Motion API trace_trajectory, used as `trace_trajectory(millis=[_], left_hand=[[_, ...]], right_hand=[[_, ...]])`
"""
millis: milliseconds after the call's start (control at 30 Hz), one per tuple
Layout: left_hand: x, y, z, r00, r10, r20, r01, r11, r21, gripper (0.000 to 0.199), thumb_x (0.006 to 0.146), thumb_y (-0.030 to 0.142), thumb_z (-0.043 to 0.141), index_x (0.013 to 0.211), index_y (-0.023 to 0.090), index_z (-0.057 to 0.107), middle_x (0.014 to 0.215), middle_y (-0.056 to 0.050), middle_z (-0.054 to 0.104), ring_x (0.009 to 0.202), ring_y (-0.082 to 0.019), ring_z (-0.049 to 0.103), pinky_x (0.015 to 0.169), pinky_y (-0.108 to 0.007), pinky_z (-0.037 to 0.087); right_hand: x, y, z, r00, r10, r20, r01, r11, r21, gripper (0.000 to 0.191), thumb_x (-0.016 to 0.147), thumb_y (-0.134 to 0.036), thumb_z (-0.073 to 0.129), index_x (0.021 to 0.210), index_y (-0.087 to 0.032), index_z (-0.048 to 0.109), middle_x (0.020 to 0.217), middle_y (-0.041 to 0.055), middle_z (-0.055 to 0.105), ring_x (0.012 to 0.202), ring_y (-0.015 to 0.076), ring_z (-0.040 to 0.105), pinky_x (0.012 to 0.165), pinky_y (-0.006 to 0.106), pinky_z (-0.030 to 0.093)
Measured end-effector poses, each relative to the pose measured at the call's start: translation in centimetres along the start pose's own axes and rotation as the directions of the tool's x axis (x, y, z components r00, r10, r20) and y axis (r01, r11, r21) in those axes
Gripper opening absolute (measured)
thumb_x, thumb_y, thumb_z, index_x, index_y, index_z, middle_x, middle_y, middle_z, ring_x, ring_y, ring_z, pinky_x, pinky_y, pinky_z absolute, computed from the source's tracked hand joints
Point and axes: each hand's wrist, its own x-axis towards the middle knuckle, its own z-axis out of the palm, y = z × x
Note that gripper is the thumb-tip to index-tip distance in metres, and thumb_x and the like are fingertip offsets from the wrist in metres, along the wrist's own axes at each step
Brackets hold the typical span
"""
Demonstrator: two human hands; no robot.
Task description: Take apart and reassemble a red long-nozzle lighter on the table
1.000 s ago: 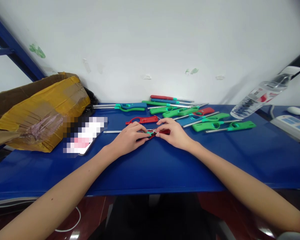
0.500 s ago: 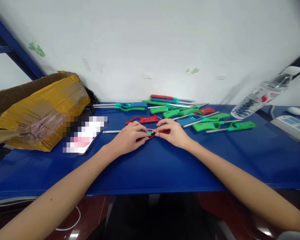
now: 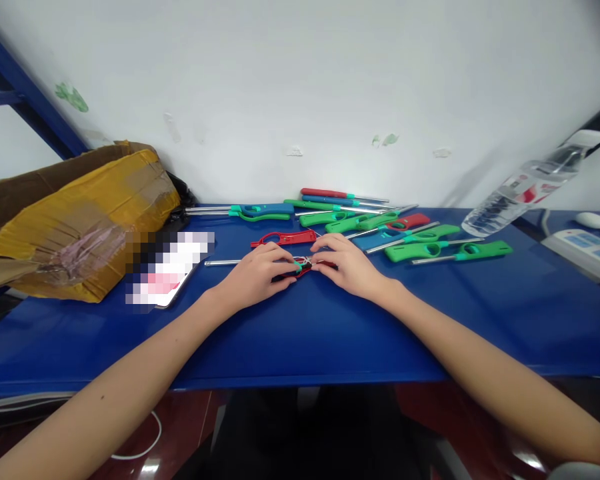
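An opened red lighter (image 3: 306, 265) with a long metal tube (image 3: 221, 263) lies on the blue table, its tube pointing left. My left hand (image 3: 260, 277) is closed on its teal collar end, thumb and fingers around it. My right hand (image 3: 347, 267) pinches at the red body from the right, and its fingertips hide much of the small inner parts. A separate red handle shell (image 3: 286, 239) lies just behind my hands, touched by neither.
Several green, blue and red lighters (image 3: 420, 251) are spread behind and to the right. A taped carton (image 3: 85, 227) and a phone (image 3: 173, 273) are at the left. A tilted water bottle (image 3: 530, 187) and a white device (image 3: 587, 250) are at the right.
My right hand's fingers have shifted slightly on the red lighter. My left hand stays nearly where it was.
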Motion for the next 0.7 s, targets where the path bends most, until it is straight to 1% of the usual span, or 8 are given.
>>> trace_trajectory(millis=[100, 267, 367, 533, 700], left_hand=[[0.01, -0.06, 0.07, 1.0, -0.005, -0.001, 0.005, 1.0, -0.012, 0.019, 0.092, 0.024, 0.062, 0.109, 0.02, 0.071, 0.109, -0.008, 0.069, 0.098, -0.022, 0.059, 0.09, -0.039, 0.05], [-0.02, -0.08, 0.12, 1.0, -0.002, -0.015, 0.002, 1.0, -0.006, 0.018, 0.093, 0.024, 0.061, 0.108, 0.02, 0.071, 0.109, -0.008, 0.068, 0.098, -0.022, 0.061, 0.089, -0.039, 0.05], [-0.05, 0.02, 0.09, 1.0, -0.007, -0.018, 0.007, 1.0, -0.002, 0.018, 0.093, 0.024, 0.061, 0.107, 0.019, 0.071, 0.108, -0.008, 0.068, 0.098, -0.022, 0.061, 0.088, -0.038, 0.051], [-0.04, 0.11, 0.01, 1.0, -0.011, -0.022, 0.011, 1.0, 0.002, 0.018, 0.093, 0.024, 0.061, 0.107, 0.019, 0.071, 0.106, -0.008, 0.068, 0.097, -0.022, 0.062, 0.087, -0.037, 0.051], [0.02, 0.05, 0.05, 0.999, -0.01, -0.032, 0.009, 1.0, -0.013, 0.018, 0.092, 0.024, 0.061, 0.105, 0.019, 0.072, 0.105, -0.009, 0.069, 0.096, -0.022, 0.063, 0.085, -0.038, 0.052]], right_hand=[[0.05, -0.02, -0.04, 1.0, -0.025, 0.016, 0.025, 0.999, -0.038, 0.019, 0.096, -0.024, 0.054, 0.095, -0.019, 0.073, 0.105, 0.0101, 0.066, 0.106, 0.0248, 0.057, 0.094, 0.043, 0.05], [0.14, -0.41, -0.2, 0.995, -0.09, 0.04, 0.096, 0.975, -0.202, 0.023, 0.098, -0.024, 0.049, 0.1, -0.017, 0.07, 0.11, 0.0114, 0.067, 0.114, 0.0268, 0.055, 0.097, 0.044, 0.048], [0.21, -0.72, -0.26, 0.993, -0.109, 0.054, 0.119, 0.959, -0.258, 0.022, 0.098, -0.022, 0.048, 0.099, -0.015, 0.069, 0.111, 0.0121, 0.068, 0.115, 0.027, 0.056, 0.098, 0.044, 0.048], [0.26, -0.85, -0.3, 0.995, -0.081, 0.063, 0.094, 0.963, -0.252, 0.022, 0.098, -0.022, 0.047, 0.097, -0.014, 0.067, 0.111, 0.012, 0.067, 0.114, 0.0268, 0.056, 0.098, 0.042, 0.048], [0.21, -0.68, -0.2, 0.995, -0.061, 0.076, 0.077, 0.969, -0.233, 0.022, 0.099, -0.022, 0.044, 0.098, -0.014, 0.065, 0.111, 0.0125, 0.066, 0.113, 0.0267, 0.056, 0.097, 0.042, 0.048]])
